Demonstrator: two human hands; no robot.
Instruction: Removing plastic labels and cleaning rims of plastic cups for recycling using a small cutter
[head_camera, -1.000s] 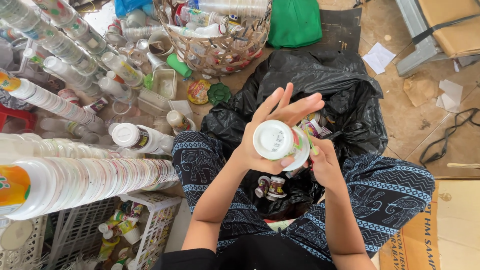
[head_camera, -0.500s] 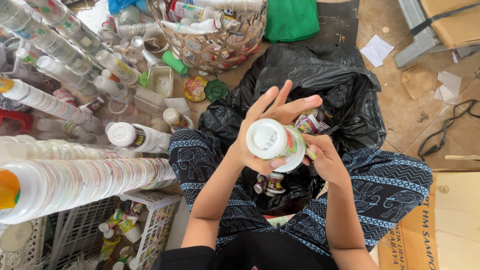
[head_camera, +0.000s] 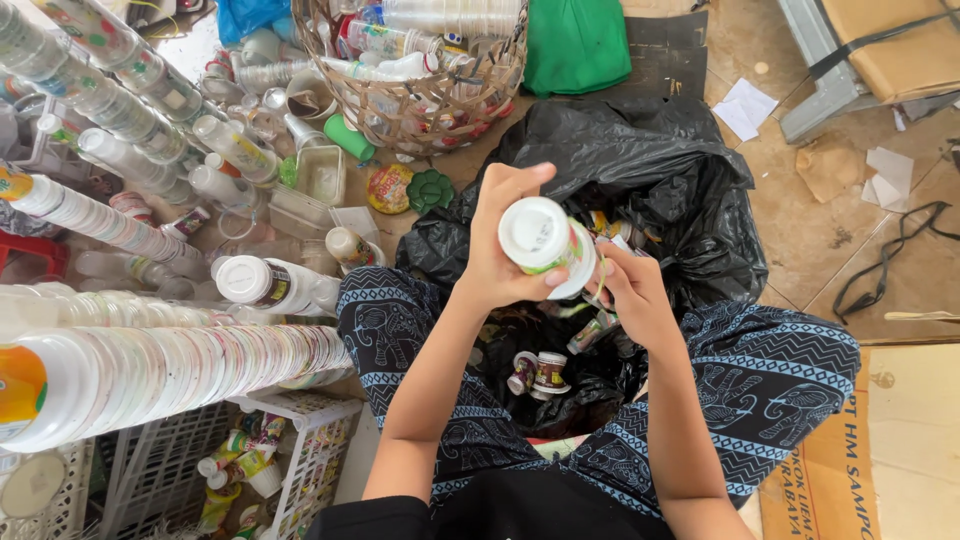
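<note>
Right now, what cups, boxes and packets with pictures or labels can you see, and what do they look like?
White cup: in the left hand, round, green label.
Stacked cups: lying at left, long white row, colourful rims.
Small brown cups: inside the black bag, white rims.
Cardboard box: bottom right, tan, dark printing.
Round lid: on the floor, red and yellow.

The right hand (head_camera: 625, 290) sat mostly behind the white cup (head_camera: 545, 240), so what its fingers gripped could not be told. The left hand (head_camera: 500, 250) covered the cup's near side. Small cups deep in the black bag (head_camera: 650, 170) lay in shadow, their labels too small to make out. The long stack of cups (head_camera: 150, 375) was cut off by the left edge, and the wicker basket (head_camera: 420, 110) by the top edge.
</note>
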